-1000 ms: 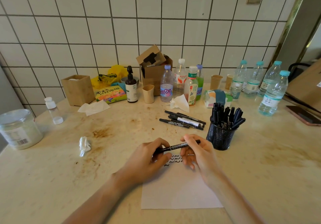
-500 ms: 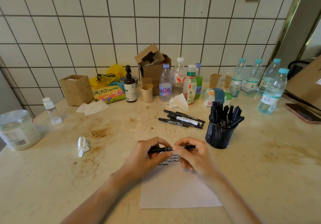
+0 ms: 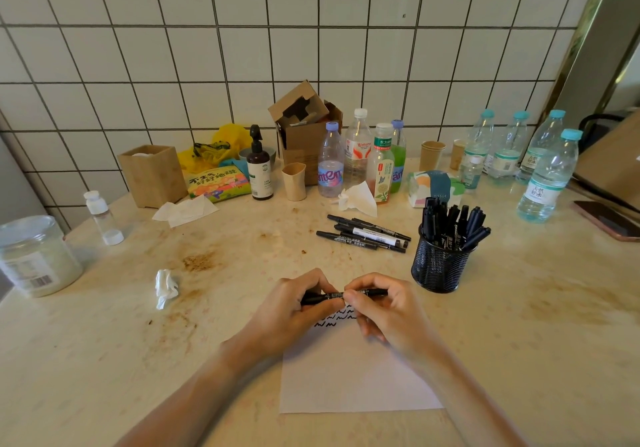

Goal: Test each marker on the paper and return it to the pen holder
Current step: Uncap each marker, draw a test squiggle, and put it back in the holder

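Plausibly risked smudging paper point(image 3: 353, 377): left hand point(image 3: 294, 311) and right hand point(image 3: 388, 311) both gripped marker point(image 3: 341, 296), cap seating unclear.

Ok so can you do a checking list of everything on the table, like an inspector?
Surface: pale table with brown stains.
Job's things: white paper bearing black squiggles; marker held level above it; mesh pen holder full of markers; four loose markers lying left of the holder.
Clutter: bottles, cardboard box, paper cups, crumpled tissue, plastic jar, phone.
Hands: left hand and right hand each have a grip on the marker.
Cables: nothing seen.
Surroundings: white tiled wall.
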